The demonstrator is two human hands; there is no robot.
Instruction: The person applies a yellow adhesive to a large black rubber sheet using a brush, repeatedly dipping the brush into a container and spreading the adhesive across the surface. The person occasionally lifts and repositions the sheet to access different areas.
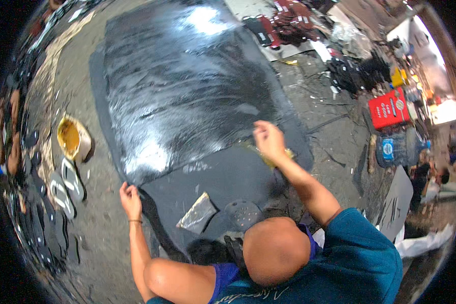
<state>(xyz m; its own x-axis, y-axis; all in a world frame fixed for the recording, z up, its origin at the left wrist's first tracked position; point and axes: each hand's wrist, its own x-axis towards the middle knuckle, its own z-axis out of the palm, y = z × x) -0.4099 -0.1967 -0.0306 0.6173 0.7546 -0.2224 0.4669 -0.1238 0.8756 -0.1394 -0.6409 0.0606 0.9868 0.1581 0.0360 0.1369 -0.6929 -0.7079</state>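
Note:
A large black sheet (187,91), glossy and wet-looking, lies on a dull dark mat on the floor in front of me. At its near left corner is my left hand (131,201), fingers closed and apparently pinching the edge. My right hand (269,141) is over the sheet's near right part with its fingers pressed together; what they hold, if anything, is hidden. Under that wrist lies a yellowish, film-like piece (266,156). Nearer my knees are a grey, roughly triangular slab (197,213) and a dark round disc with holes (242,214).
On the left stand a cut-open pale container (75,138) with yellow-brown contents and a pair of flip-flops (66,187). A red tin (389,109) and a clear blue water jug (396,149) are at the right. Dark cut pieces (294,23) pile up at the far right.

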